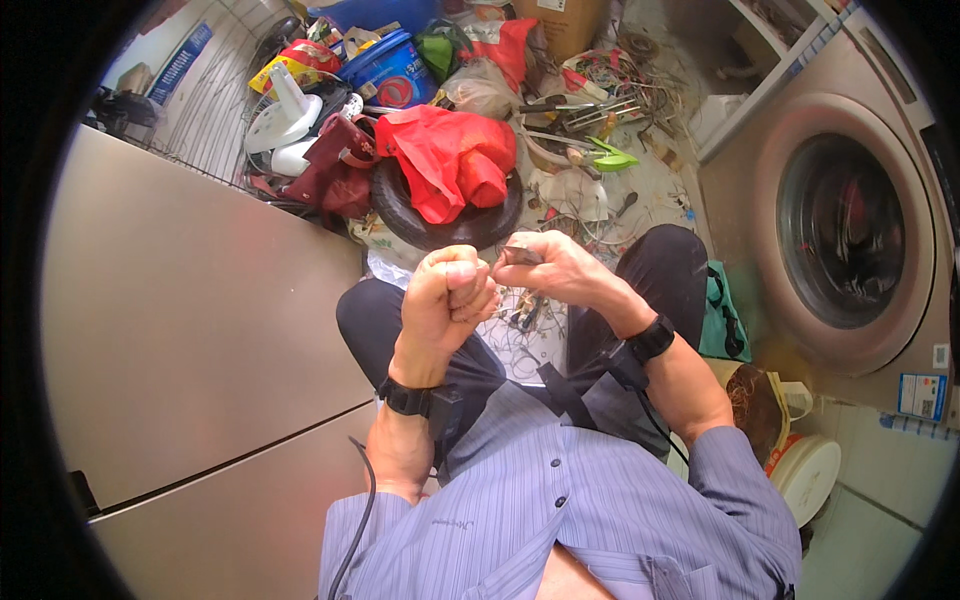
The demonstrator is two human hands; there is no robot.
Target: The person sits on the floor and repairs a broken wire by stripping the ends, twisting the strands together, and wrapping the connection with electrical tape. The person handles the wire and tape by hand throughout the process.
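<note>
One small dark piece, seemingly flat, was pinched in the right hand, just right of the left hand. The left hand was clenched into a fist; whether it held anything inside could not be told. The piece looked light and stiff, probably easy to control, though a smooth surface might have made it slip; its flat sides seemed the best place to grip, away from any edge, since sharpness could not be judged. Counted out, there were two hands, two black wristbands, one tyre lying far of them, one red bag draped over it, one maroon handbag to its left, one blue tub farther off and one washing machine at the right. The thin wires were too tangled to count.
</note>
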